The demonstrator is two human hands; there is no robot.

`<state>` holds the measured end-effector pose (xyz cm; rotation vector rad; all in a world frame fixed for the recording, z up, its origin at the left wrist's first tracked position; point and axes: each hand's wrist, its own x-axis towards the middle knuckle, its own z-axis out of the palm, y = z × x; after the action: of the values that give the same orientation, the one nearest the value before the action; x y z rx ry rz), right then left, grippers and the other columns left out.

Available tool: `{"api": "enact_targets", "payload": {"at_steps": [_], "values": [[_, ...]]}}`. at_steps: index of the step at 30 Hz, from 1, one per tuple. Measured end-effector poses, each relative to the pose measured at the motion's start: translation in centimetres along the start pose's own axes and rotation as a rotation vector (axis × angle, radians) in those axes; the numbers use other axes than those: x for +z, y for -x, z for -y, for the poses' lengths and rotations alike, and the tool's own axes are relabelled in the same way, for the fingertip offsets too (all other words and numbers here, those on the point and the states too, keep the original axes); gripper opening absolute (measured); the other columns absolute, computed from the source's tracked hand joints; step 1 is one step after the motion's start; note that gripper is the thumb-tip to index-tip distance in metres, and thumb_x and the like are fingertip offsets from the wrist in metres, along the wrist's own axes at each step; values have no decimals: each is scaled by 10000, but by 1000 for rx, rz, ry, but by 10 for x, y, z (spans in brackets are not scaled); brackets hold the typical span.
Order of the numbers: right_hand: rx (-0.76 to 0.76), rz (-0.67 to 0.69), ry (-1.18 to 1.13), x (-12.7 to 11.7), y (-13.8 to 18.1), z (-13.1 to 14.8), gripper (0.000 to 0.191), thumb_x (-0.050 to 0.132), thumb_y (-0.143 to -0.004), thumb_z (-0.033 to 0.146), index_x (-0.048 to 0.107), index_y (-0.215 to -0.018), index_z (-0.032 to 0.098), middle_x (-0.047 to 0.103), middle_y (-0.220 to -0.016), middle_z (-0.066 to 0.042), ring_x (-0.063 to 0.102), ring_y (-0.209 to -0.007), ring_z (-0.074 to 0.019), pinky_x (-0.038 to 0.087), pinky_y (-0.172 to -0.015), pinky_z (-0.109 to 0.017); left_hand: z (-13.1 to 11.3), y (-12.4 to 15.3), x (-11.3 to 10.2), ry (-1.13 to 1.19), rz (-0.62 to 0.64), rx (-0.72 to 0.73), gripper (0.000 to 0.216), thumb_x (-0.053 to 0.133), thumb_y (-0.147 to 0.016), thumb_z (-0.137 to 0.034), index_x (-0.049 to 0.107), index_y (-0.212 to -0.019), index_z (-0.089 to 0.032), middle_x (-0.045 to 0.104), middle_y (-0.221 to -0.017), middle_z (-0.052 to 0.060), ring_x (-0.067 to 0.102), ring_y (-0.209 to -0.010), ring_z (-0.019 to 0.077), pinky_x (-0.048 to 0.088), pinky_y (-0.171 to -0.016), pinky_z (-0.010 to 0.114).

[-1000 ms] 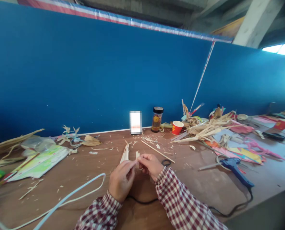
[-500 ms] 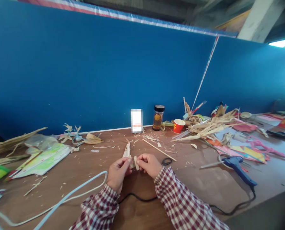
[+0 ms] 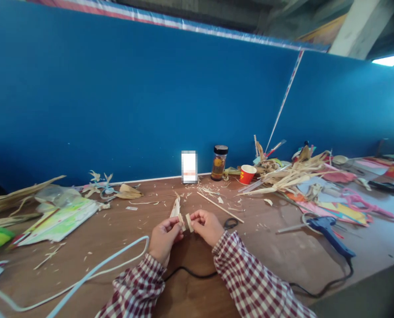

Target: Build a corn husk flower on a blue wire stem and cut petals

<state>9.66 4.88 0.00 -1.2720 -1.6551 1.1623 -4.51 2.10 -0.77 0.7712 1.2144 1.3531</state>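
Observation:
Above the brown table my left hand (image 3: 165, 236) pinches a small pale strip (image 3: 181, 222), which looks like corn husk or thin wood. Facing it, my right hand (image 3: 207, 226) grips a second pale strip (image 3: 189, 222) between thumb and fingers. The two strips are held close together, nearly upright, with a narrow gap between them. Just beyond my left fingers lies a piece of dried husk (image 3: 176, 206). A pair of black-handled scissors (image 3: 231, 223), partly seen, lies beyond my right hand.
A blue glue gun (image 3: 329, 229) lies at right, its black cord (image 3: 197, 274) running under my wrists. Behind stand a lidded jar (image 3: 219, 163) and a red paper cup (image 3: 247, 175). Dried husks (image 3: 296, 174) are heaped at right. A pale blue cable (image 3: 117, 251) loops at left.
Both hands stay in nearly the same place. The strips have tilted slightly between my fingers, and my right hand has shifted very slightly up.

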Motion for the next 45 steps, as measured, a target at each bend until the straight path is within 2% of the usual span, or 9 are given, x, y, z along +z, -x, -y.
{"api": "enact_targets", "payload": {"at_steps": [4,6,10,15,19,33,45], "values": [[-111,-99,270,2,1,-6,113,514,-765,174,607,-828,180,625,-676,1,546,-591,-98,396,-555,-196,1,-2,-1,-58,-6,35,372,741,-555,-363,638,-803,-107,562,-544,-39,494,-470,56,454,-466,165],[-139,-132,403,3,3,-5,119,505,-781,189,606,-843,204,636,-698,8,553,-608,-104,384,-561,-200,2,-3,-2,-122,9,105,384,714,-581,-417,633,-797,-111,557,-543,-37,500,-471,71,461,-461,183],[-191,-178,635,1,8,2,133,514,-783,184,599,-874,230,656,-786,8,582,-719,-128,381,-628,-217,3,-2,-3,-346,54,316,366,618,-680,-462,640,-827,-128,557,-536,-31,527,-483,111,487,-475,227],[-262,-155,772,2,10,4,120,482,-827,243,591,-876,242,649,-849,6,584,-788,-143,381,-656,-227,5,0,-7,-641,-44,604,316,582,-724,-430,666,-856,-156,676,-676,18,610,-554,144,514,-548,241],[-275,-131,804,4,10,1,134,461,-845,258,590,-881,247,643,-865,8,579,-805,-149,384,-671,-236,6,-1,-9,-756,-103,801,276,570,-746,-402,671,-840,-163,701,-747,40,638,-616,155,515,-614,244],[-271,-134,823,2,10,1,128,464,-849,270,589,-852,243,646,-839,9,578,-758,-142,358,-618,-229,7,0,-6,-769,-79,928,191,558,-777,-321,658,-829,-167,699,-757,45,645,-647,153,514,-622,237],[-269,-103,870,6,12,4,173,423,-869,246,595,-858,234,641,-838,-18,581,-781,-158,359,-623,-240,5,10,0,-829,64,951,171,482,-823,-228,642,-847,-170,677,-790,68,628,-713,157,498,-687,258]]}}
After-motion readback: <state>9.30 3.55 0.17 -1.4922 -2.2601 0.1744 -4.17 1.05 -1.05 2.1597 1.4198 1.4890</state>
